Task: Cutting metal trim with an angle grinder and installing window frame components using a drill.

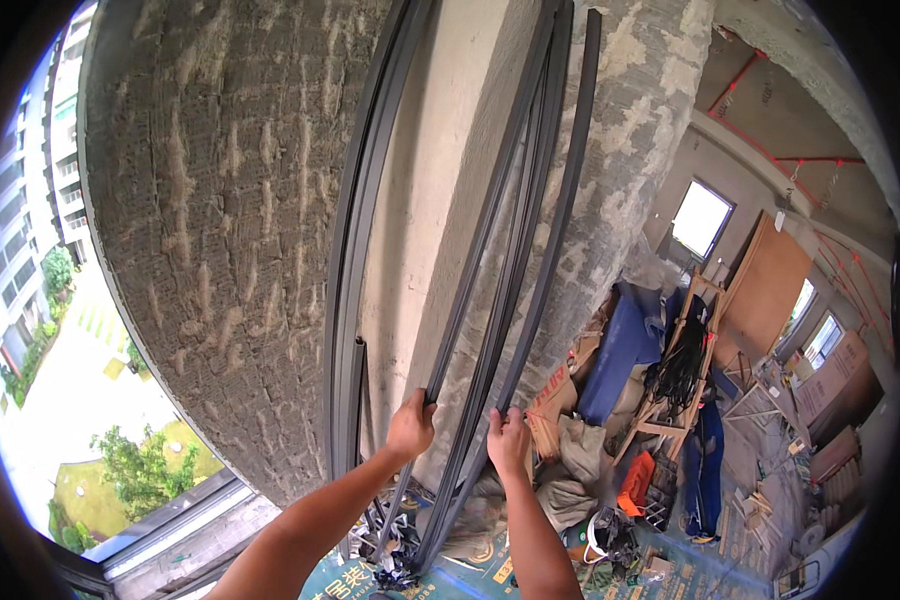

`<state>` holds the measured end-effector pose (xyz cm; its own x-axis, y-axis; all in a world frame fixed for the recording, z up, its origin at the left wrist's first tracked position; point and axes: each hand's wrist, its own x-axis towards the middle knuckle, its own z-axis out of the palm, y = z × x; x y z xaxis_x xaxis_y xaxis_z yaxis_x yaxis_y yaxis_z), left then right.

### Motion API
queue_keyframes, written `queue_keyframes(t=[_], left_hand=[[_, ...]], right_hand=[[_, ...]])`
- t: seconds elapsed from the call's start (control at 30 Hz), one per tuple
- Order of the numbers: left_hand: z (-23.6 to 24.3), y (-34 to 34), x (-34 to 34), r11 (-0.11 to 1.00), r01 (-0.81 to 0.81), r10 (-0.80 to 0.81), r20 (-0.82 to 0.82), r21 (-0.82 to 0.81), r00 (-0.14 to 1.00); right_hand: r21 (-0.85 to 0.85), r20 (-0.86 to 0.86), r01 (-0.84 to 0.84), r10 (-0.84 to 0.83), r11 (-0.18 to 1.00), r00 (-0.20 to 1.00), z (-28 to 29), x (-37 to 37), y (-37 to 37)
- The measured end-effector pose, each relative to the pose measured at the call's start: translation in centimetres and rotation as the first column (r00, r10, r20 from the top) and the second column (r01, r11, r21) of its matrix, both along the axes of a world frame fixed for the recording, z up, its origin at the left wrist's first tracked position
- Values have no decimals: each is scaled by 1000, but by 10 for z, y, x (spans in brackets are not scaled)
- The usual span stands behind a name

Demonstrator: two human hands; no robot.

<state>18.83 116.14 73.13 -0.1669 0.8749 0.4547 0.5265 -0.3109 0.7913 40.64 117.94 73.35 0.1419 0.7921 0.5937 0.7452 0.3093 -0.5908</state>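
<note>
We saw the floor (685, 577) laid with a green sheet that bore pale yellow print. At the foot of the wall, we found a heap of crumpled plastic wrap (400, 550) lying on it, and the long dark strips (500, 300) ran down beside that heap. Farther right we had slack beige sacks (570, 497) piled up, then a black-and-white bundle (612, 537) whose kind we could not make out. Beyond these, we noticed blue cloth (706, 470) trailing down to the floor and wood scraps (760, 515) scattered about.
</note>
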Motion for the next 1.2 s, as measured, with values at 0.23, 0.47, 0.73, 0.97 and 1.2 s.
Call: queue_keyframes(t=[0.23,0.47,0.73,0.97,1.2], left_hand=[[3,-4,0,998,12,-8,82,-55,997],[-4,-1,1,998,-35,38,69,-50,997],[-7,13,9,997,-19,22,38,-76,999],[8,30,22,989,-136,130,-103,-59,986],[94,21,90,933,148,-189,99,327,977]], right_hand=[[-2,-61,-39,39,999,997,32,-28,16],[-32,-451,-308,262,951,853,31,-37,59],[13,-406,-160,152,987,901,45,-3,15],[50,-312,-84,96,995,945,56,-18,12],[66,-475,-110,128,992,871,52,-11,15]])
